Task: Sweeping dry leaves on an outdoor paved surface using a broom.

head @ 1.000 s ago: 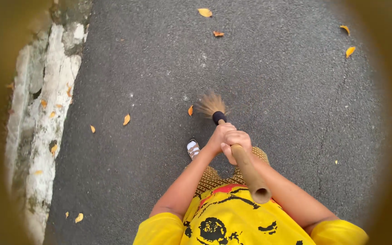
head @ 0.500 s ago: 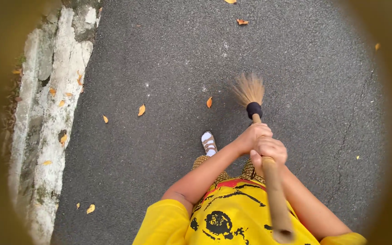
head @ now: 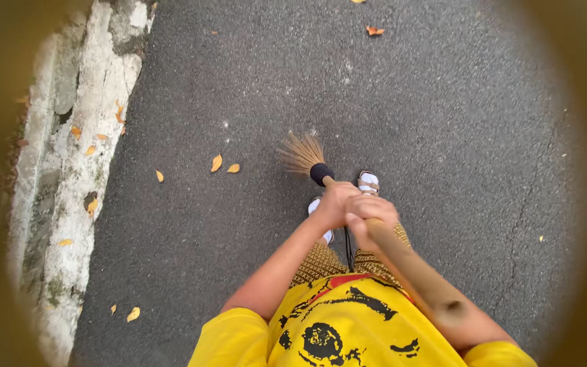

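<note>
Both hands were wrapped tight around the wooden handle point(head: 409, 265) of a broom point(head: 321, 173), one stacked directly against the other so that they touched. The left hand point(head: 334, 204) sat lower on the shaft, nearer the bristle end, and the right hand point(head: 373, 212) gripped just above it, toward the person's body. The handle ran from the hands up and to the right, its butt end coming close to the camera over the right forearm. Below the hands a short black collar point(head: 321, 174) bound the straw bristles point(head: 300, 152) to the shaft, and the bristles fanned out up and to the left, with their tips against the dark asphalt road point(head: 443, 115). Two yellow leaves point(head: 224, 164) lay side by side on the asphalt just left of the bristles, apart from them, and another small leaf point(head: 159, 176) lay further left. More leaves were scattered along the pale, weathered concrete kerb point(head: 83, 156) at the left edge of the road, and one orange leaf point(head: 375, 30) lay well away near the top. Two feet in strapped sandals point(head: 368, 181) showed close behind the broom head, one partly hidden by the hands. The person wore a yellow shirt point(head: 348, 333) with a black and red print and a patterned brown garment point(head: 321, 261) below it.
</note>
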